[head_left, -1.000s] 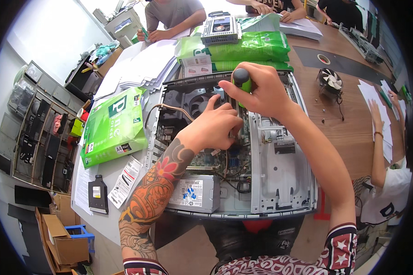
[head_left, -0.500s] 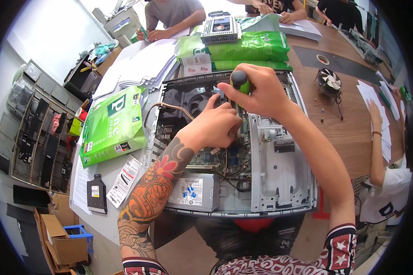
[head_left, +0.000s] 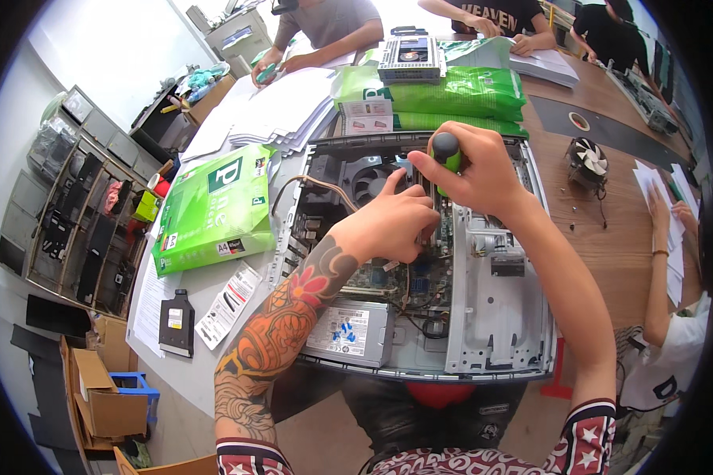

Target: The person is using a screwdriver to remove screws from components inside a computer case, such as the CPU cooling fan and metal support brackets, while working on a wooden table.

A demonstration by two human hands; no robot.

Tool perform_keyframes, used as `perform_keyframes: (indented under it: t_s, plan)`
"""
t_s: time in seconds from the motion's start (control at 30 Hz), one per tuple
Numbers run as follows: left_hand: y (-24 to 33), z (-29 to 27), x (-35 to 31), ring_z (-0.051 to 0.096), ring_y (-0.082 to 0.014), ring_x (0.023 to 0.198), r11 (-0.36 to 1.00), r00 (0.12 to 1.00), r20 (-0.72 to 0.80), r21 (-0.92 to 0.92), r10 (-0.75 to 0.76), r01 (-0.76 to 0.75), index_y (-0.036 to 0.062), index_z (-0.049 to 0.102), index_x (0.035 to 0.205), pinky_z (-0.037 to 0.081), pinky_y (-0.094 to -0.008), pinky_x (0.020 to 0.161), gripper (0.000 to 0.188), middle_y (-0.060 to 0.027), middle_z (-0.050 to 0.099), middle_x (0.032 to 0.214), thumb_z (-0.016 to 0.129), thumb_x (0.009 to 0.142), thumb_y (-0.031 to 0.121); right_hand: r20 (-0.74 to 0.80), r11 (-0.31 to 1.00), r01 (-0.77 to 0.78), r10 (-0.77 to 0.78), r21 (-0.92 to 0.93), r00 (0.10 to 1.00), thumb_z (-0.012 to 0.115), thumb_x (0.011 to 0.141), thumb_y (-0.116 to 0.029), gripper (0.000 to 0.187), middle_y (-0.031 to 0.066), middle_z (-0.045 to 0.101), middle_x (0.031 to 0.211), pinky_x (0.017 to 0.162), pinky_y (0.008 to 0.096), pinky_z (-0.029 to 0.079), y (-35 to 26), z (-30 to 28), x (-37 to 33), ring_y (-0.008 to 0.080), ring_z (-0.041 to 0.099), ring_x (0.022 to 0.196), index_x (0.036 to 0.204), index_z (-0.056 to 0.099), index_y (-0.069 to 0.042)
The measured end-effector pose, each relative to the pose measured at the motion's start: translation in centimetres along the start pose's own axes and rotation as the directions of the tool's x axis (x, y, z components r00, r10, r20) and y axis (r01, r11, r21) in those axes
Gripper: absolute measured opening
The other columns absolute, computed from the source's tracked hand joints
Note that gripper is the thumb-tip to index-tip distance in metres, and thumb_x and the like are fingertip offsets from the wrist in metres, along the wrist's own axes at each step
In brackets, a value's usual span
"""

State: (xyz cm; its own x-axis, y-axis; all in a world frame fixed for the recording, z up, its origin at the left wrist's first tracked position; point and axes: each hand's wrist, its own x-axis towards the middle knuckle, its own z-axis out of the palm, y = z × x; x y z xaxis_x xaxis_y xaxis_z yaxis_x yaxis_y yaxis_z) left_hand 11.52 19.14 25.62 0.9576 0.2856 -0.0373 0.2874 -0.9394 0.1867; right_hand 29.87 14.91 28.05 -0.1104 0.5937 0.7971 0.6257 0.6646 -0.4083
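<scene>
Gripping a rounded green handle (head_left: 448,158), right hand (head_left: 482,168) flanks left hand (head_left: 394,226), whose hold's unclear.

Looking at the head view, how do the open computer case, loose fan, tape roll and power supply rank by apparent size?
1. Open computer case
2. Power supply
3. Loose fan
4. Tape roll

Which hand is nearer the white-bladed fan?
Right: the right hand holds a green-handled tool left of the fan; the left hand is farther left, over the open case.
</scene>
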Motion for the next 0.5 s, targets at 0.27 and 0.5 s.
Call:
perform_keyframes:
  t_s: [0.27,0.5]
  plan:
    - [0.15,-0.43,0.33,0.046,-0.0228,0.13,1.0,0.998,0.07,-0.018,-0.011,0.012,0.0116,0.066,0.077,0.015,-0.0585,0.117,0.012,-0.0004,0.063,0.106,0.071,0.067,0.007,-0.005,0.998,0.035,-0.035,-0.046,0.999,0.077,0.085,-0.039,0.043,0.0146,0.059,0.066,0.056,0.0384,0.047,0.06,-0.27,0.1,0.0332,0.06,0.06,0.078,0.062,0.001]
    - [0.4,-0.66,0.19,0.05,-0.0246,0.125,0.999,0.997,0.08,0.04,0.001,-0.004,0.0109,0.069,0.088,0.022,-0.0574,0.113,0.016,-0.0021,0.063,0.106,0.072,0.072,0.011,0.007,0.998,0.006,-0.005,-0.066,1.0,0.074,0.085,-0.045,0.047,0.0141,0.061,0.067,0.058,0.0398,0.049,0.13,-0.25,0.12,0.0335,0.062,0.061,0.077,0.063,0.0]
